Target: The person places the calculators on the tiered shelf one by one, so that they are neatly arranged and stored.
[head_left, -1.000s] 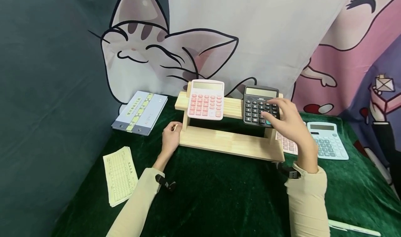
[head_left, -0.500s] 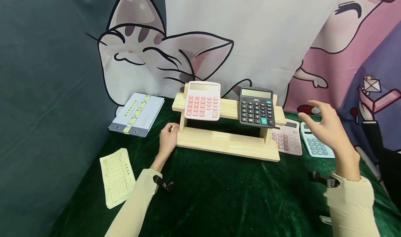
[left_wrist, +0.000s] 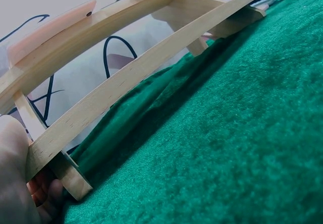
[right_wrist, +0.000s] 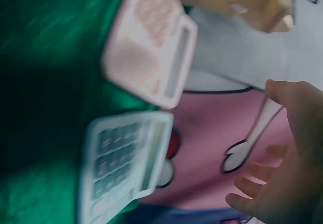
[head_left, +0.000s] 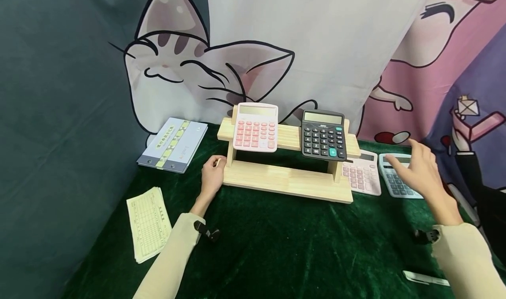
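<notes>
A wooden stand (head_left: 288, 179) holds a pink calculator (head_left: 256, 127) on its upper bar at the left and a black calculator (head_left: 323, 135) at the right. My left hand (head_left: 212, 174) grips the stand's left end; in the left wrist view that hand (left_wrist: 20, 168) has its fingers round the wood. My right hand (head_left: 423, 171) is raised, fingers apart and holding nothing, over a light blue calculator (head_left: 399, 180). Beside that lies another pink calculator (head_left: 363, 174), partly behind the stand. In the right wrist view my right hand (right_wrist: 287, 163) touches neither calculator.
Left of the stand lies a blue-grey notebook (head_left: 172, 144) with a patterned band. Nearer on the left is a stack of printed slips (head_left: 148, 224). A white pen (head_left: 426, 278) lies at the front right on the green cloth (head_left: 276, 246). A printed curtain (head_left: 336, 40) hangs behind.
My right hand has left the black calculator and moved right, then slightly down over the light blue calculator. The view has shifted slightly. My left hand keeps its grip on the stand.
</notes>
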{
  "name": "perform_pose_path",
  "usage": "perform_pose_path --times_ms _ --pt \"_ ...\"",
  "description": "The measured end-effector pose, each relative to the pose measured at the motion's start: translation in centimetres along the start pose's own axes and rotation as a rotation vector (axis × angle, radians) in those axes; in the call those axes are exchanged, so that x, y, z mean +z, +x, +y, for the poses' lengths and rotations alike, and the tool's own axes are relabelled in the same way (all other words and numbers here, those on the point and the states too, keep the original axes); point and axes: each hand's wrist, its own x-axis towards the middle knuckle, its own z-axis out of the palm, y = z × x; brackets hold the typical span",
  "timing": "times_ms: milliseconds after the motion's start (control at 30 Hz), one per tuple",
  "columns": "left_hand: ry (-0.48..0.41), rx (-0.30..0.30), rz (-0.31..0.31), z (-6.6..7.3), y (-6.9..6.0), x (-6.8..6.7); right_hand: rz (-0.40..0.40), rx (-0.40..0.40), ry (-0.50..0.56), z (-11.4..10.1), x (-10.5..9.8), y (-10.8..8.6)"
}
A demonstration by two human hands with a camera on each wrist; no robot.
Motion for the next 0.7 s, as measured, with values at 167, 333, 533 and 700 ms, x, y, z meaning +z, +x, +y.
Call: perform_pose_path --times_ms 167,333,533,700 --pt "-0.003 -0.001 0.002 -0.1 0.1 0.0 -0.044 0.083 -0.033 2.0 0.6 0.1" --pt "-0.002 -0.001 0.006 -0.1 0.0 0.0 -0.132 0.161 -0.072 3.9 1.3 0.1" --pt "-0.005 -0.003 0.005 0.1 0.0 0.0 -0.226 0.232 -0.097 5.4 2.0 0.0" --pt "0.004 -0.005 0.005 0.2 -0.1 0.1 -0.280 0.286 -0.098 6.5 2.7 -0.2"
